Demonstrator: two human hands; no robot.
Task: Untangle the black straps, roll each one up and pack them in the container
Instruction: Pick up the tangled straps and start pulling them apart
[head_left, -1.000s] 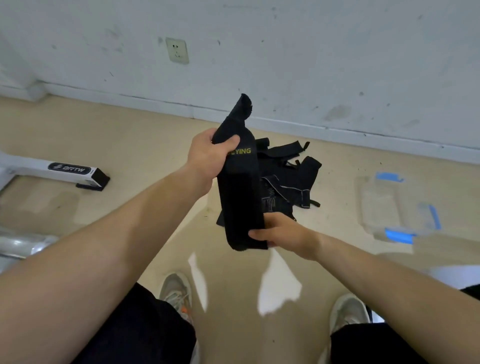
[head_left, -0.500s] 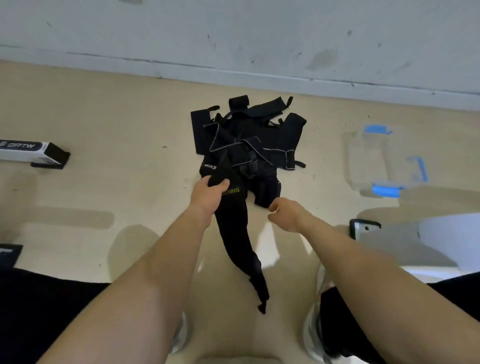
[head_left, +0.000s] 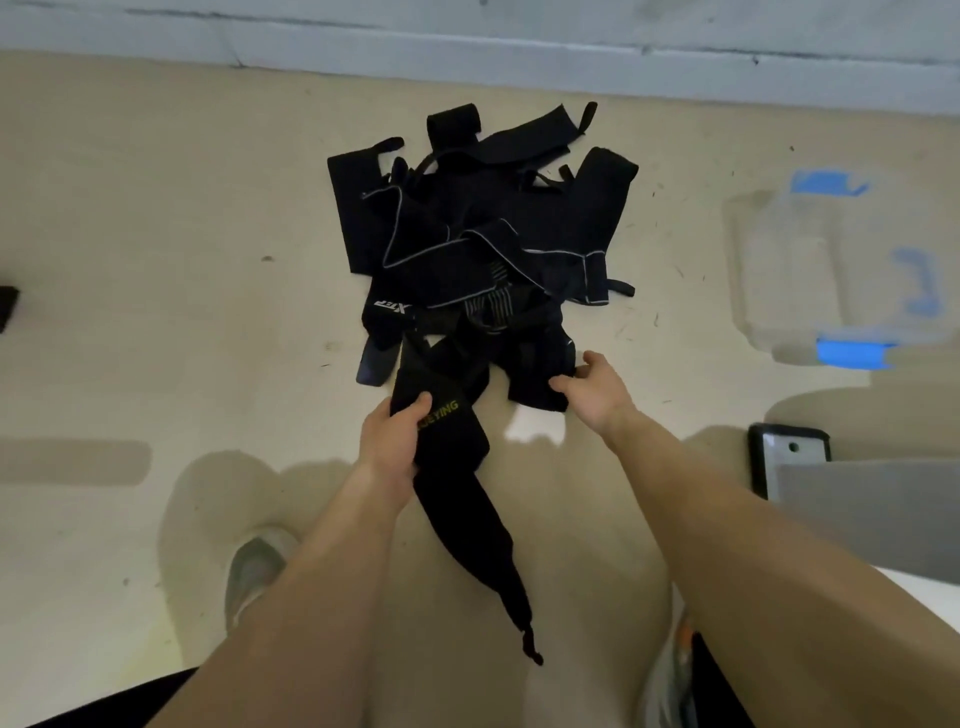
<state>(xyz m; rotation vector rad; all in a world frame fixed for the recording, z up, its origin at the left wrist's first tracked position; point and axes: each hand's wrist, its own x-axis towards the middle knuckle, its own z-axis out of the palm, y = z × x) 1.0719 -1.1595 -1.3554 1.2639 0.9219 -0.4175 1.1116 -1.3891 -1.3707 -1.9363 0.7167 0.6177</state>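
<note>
A tangled pile of black straps (head_left: 483, 234) lies on the beige floor near the wall. My left hand (head_left: 392, 441) grips one black strap with yellow lettering (head_left: 457, 467); its tail hangs down toward me between my legs. My right hand (head_left: 592, 387) reaches the pile's near right edge, its fingers pinching a fold of another black strap (head_left: 540, 374). The clear container with blue clips (head_left: 831, 270) sits on the floor to the right of the pile, apart from it.
The wall's baseboard (head_left: 519, 57) runs behind the pile. A grey metal piece with a black end cap (head_left: 789, 457) lies at the right, close to my right forearm. My shoes (head_left: 254, 571) are on the floor below my arms.
The view has tilted down and closer to the floor. My right hand moved forward to the pile's edge and took hold of a fold. My left hand keeps the lettered strap.
</note>
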